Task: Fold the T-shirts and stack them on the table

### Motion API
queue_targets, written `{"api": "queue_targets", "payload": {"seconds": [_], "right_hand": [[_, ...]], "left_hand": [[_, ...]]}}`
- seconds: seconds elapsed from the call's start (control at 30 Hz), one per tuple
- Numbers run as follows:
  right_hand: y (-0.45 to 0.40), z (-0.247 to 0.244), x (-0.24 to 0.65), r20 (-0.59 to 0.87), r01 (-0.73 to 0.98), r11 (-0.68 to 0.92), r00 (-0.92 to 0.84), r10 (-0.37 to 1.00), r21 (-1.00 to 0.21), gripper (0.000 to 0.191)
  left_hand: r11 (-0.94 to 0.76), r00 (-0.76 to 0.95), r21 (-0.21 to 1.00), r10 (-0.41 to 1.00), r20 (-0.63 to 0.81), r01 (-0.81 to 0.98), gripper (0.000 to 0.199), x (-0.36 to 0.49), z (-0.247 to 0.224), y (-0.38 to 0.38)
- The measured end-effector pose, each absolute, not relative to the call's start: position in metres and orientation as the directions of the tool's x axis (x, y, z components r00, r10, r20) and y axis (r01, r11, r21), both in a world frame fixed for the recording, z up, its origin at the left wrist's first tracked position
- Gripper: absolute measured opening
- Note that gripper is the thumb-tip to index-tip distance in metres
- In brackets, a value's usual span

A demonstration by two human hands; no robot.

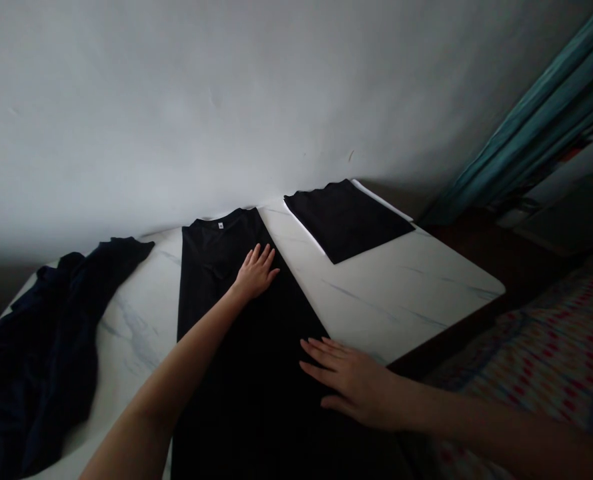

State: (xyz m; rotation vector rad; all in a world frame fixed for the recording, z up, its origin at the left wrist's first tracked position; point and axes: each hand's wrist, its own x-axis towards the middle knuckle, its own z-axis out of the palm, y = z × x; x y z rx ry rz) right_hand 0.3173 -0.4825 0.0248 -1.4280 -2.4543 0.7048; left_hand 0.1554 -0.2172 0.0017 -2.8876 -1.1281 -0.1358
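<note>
A long black shirt (pixel 246 387) with a small white neck label lies flat on a white marbled table (pixel 376 287), its collar toward the wall. My left hand (pixel 257 270) rests on its upper part with the fingers spread. Over the garment's right edge, nearer to me, my right hand (pixel 349 380) is laid with fingers apart. Neither hand grips the cloth. The lower end of the shirt runs out of view at the bottom.
Folded black cloth (pixel 351 217) with white cloth under it lies at the table's back right. Crumpled dark navy clothing (pixel 51 353) covers the left side. A wall (pixel 276 100) borders the back; a teal curtain (pixel 526 120) and patterned fabric (pixel 551 360) are at right.
</note>
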Motion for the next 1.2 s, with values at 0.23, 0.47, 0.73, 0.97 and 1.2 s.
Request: {"api": "queue_targets", "payload": {"seconds": [0.23, 0.47, 0.73, 0.97, 1.2], "right_hand": [[-0.328, 0.03, 0.291, 0.244, 0.751, 0.264, -0.14, 0.96, -0.606, 0.049], [-0.222, -0.009, 0.249, 0.173, 0.916, 0.178, -0.122, 0.977, -0.36, 0.067], [-0.294, -0.038, 0.268, 0.238, 0.891, 0.41, -0.363, 0.901, -0.195, 0.08], [-0.342, -0.033, 0.252, 0.277, 0.814, 0.544, -0.484, 0.83, -0.204, 0.074], [-0.26, -0.001, 0.183, 0.359, 0.743, 0.639, -0.552, 0.753, -0.196, 0.06]], "left_hand": [[-0.796, 0.79, 0.044, 0.604, 0.103, 0.603, 0.062, 0.146, -0.013, -0.268], [-0.836, 0.912, 0.371, 0.399, -0.097, 0.405, 0.074, 0.115, 0.012, -0.342], [-0.612, 0.916, 0.737, 0.401, -0.022, 0.286, 0.047, 0.038, 0.053, -0.322], [-0.479, 0.461, 0.061, 0.866, 0.195, 0.876, 0.062, 0.006, -0.009, -0.243], [-0.468, 0.46, -0.016, 0.861, 0.219, 0.884, 0.061, 0.008, -0.037, -0.251]]}}
